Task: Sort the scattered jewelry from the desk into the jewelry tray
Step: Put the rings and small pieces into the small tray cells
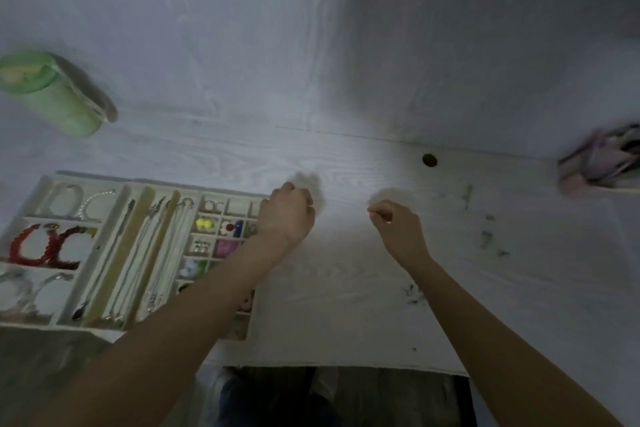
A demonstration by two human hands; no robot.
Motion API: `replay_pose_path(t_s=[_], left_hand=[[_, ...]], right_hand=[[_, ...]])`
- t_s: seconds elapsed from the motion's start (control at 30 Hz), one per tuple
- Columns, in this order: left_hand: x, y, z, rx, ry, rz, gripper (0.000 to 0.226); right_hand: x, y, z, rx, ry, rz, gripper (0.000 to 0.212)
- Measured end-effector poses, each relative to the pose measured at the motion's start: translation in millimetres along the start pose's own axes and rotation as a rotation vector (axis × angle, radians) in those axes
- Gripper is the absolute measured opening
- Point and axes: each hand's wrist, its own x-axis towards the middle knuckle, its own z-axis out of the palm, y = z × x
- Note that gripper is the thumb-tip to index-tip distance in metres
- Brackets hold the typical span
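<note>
The jewelry tray (104, 184) sits at the lower left of the frame on the white table (346, 288), its compartments already filled with bracelets, chains and small coloured pieces. The left hand (289, 215) is held curled at the tray's right edge; the right hand (394, 222) is curled at centre frame, apart from the tray. Whether either holds a piece cannot be told through the blur. A few faint small items (485, 236) are scattered at right. Sorting is judged nearly finished; a reach rightward is called for next.
</note>
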Motion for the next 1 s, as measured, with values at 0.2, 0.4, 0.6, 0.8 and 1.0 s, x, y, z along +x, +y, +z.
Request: replay_pose_path(t_s=[0.2, 0.4, 0.6, 0.8, 1.0], left_hand=[[29.5, 110.2, 51.3, 0.041, -0.095, 0.259, 0.033], [65.3, 201.9, 103.8, 0.198, -0.218, 0.535, 0.053], [112.2, 247.8, 137.1, 0.409, -0.242, 0.686, 0.078], [114.1, 241.8, 142.6, 0.476, -0.177, 0.734, 0.054], [106.4, 222.4, 152.2, 0.352, -0.041, 0.68, 0.037]], right_hand=[[-13.1, 85.3, -62.6, -0.06, 0.169, 0.28, 0.034], [-14.3, 154.4, -106.0, -0.164, 0.269, 0.447, 0.044], [7.2, 174.7, -114.0, -0.135, 0.124, 0.458, 0.046], [22.8, 181.8, -109.7, -0.241, 0.108, 0.423, 0.025], [28.2, 184.3, -103.0, -0.345, 0.107, 0.429, 0.033]])
